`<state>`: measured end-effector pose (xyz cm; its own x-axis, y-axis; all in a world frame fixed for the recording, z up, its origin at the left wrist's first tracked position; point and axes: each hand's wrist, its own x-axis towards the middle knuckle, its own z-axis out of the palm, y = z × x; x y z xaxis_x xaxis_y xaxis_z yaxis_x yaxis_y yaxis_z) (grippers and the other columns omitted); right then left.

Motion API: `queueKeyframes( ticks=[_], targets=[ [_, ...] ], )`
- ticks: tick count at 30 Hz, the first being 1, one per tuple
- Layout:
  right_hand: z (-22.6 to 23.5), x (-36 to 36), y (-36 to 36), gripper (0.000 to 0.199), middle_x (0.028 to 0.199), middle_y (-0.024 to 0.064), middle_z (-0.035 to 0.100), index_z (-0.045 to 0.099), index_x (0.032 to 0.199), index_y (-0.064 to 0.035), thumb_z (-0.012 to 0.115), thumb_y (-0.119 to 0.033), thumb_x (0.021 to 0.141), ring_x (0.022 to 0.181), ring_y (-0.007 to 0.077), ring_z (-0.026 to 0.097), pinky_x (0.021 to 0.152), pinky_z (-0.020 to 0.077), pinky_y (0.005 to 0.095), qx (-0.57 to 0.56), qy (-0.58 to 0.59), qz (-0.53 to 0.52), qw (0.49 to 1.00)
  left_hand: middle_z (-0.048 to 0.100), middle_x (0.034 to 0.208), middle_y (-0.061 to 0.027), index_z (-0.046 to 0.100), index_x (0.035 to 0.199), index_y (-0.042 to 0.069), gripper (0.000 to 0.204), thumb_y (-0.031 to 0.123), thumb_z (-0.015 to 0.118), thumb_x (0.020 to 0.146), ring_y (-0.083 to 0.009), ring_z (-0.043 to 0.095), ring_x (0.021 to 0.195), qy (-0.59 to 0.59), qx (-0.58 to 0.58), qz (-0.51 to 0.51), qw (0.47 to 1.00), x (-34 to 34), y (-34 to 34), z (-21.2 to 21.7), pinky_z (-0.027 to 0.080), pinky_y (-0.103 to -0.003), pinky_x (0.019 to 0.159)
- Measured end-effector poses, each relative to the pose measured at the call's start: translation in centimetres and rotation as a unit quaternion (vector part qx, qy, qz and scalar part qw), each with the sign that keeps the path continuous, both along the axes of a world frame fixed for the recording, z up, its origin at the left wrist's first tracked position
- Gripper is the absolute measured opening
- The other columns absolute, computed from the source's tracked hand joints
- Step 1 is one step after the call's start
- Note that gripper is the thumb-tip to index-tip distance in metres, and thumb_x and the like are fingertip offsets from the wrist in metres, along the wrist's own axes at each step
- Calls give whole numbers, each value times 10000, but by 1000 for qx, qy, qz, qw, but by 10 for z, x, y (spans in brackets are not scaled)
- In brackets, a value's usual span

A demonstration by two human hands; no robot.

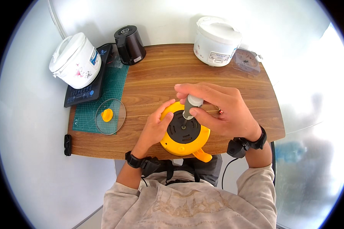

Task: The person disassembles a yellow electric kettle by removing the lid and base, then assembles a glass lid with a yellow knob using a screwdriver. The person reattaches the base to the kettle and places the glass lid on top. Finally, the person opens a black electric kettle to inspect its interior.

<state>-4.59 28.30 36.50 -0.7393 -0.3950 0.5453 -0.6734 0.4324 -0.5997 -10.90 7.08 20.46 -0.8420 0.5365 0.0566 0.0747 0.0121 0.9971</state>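
Note:
A yellow electric pot (pixel 178 148) lies upside down near the table's front edge, its round black base plate (pixel 173 129) facing up. Its yellow handle (pixel 203 155) points toward me. My left hand (pixel 155 128) grips the pot's left rim, fingers over the far side and thumb by the base plate. In my right hand (pixel 223 107) is a grey screwdriver (pixel 188 107) with a pale end, held upright between thumb and fingers. The tip of the screwdriver stands at the screw in the middle of the base plate. Part of the pot's right side is hidden beneath my right hand.
Left of the pot, a glass lid (pixel 117 123) with a yellow knob overlaps a green cutting mat (pixel 84 121). A white rice cooker (pixel 78 63) sits on a black induction cooktop (pixel 74 97). Farther back are a dark kettle (pixel 133 45), another rice cooker (pixel 214 40) and a clear plastic package (pixel 247 61).

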Motion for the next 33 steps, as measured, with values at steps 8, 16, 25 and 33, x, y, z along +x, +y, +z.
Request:
queueKeyframes(
  ticks=[8,16,25,33],
  targets=[
    [-4,-1,3,483,1107,131,717,612,1334,-13,646,60,858,1008,225,710,849,596,309,-23,-2,-17,1000,664,1232,-147,507,1447,39,426,144,517,1034,-179,621,1086,7,-8,7,1000,3,0,6,476,-298,969],
    [6,7,1,481,1170,117,711,631,1321,-47,670,30,848,971,221,707,740,575,277,26,-3,4,1000,661,1245,-143,501,1445,25,423,146,510,1040,-179,617,1111,4,-4,-2,1000,2,-1,6,472,-299,979],
    [7,2,6,430,1157,71,728,686,1213,-67,804,-54,800,849,215,710,649,529,240,28,-9,39,999,645,1294,-145,497,1444,8,424,151,503,1044,-191,602,1177,1,5,-17,1000,0,-1,5,455,-304,1017],
    [-5,7,1,214,856,61,632,641,950,-55,806,-92,819,676,220,595,562,480,287,26,91,-95,991,643,1297,-135,520,1432,17,410,135,497,1041,-190,606,1148,12,0,15,1000,4,1,5,457,-298,1014]
  ],
)
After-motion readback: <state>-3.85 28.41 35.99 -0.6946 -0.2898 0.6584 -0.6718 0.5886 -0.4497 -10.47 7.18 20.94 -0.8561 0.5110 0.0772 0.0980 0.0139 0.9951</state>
